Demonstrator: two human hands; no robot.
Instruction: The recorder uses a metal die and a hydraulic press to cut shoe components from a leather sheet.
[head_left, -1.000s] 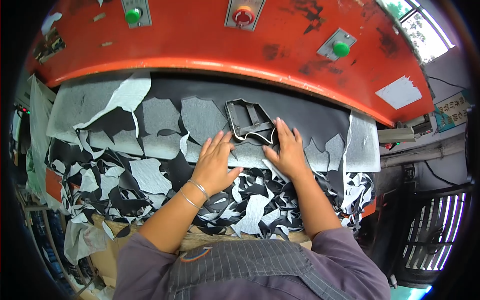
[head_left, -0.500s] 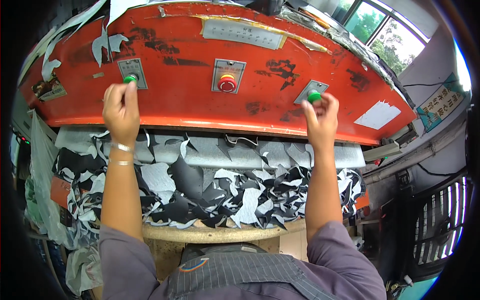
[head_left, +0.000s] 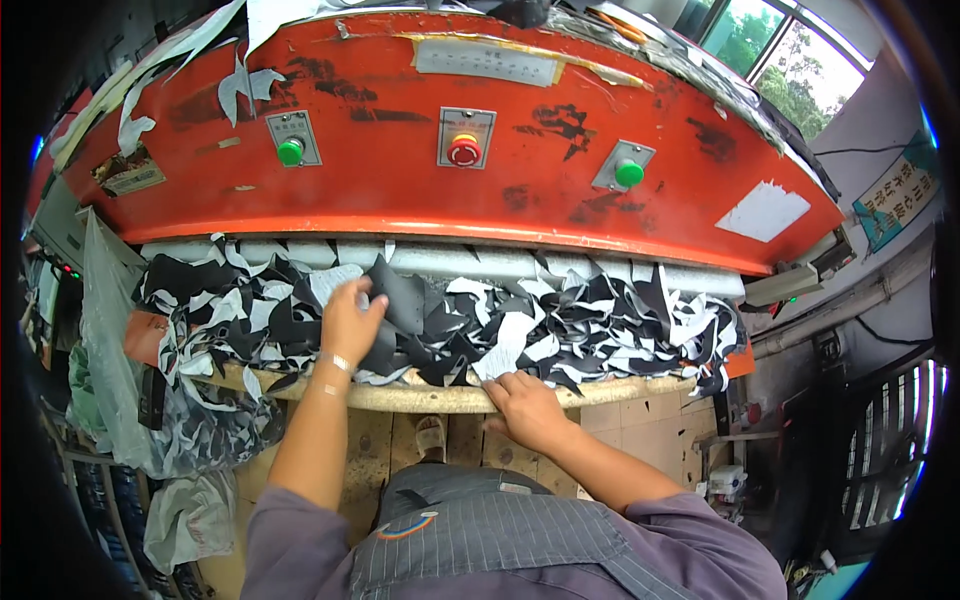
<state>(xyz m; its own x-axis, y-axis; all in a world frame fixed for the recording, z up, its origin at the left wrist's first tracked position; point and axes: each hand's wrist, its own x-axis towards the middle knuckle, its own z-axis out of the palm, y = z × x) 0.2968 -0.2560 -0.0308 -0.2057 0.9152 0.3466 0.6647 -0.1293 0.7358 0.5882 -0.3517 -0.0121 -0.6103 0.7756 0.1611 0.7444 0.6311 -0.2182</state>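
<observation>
A heap of black and white leather-like scraps (head_left: 470, 330) covers the ledge below the red machine front. My left hand (head_left: 352, 318) is over the left part of this heap, thumb and fingers apart. It is beside a large dark piece (head_left: 402, 300), and a pale piece (head_left: 335, 280) lies just past its fingertips. My right hand (head_left: 528, 408) rests at the front edge of the ledge, fingers stretched out. Its fingertips touch or almost touch the lower end of a white scrap (head_left: 508, 340). What lies under both palms is hidden.
The red machine front (head_left: 400, 190) carries a left green button (head_left: 290, 152), a red stop button (head_left: 464, 151) and a right green button (head_left: 628, 173). A pale board (head_left: 440, 262) runs beneath it. Clear plastic bags (head_left: 115, 340) hang at the left.
Both hands have left the two green buttons and come down to the scraps. The red machine front appears slightly higher in view, and the scraps cover more of the pale board.
</observation>
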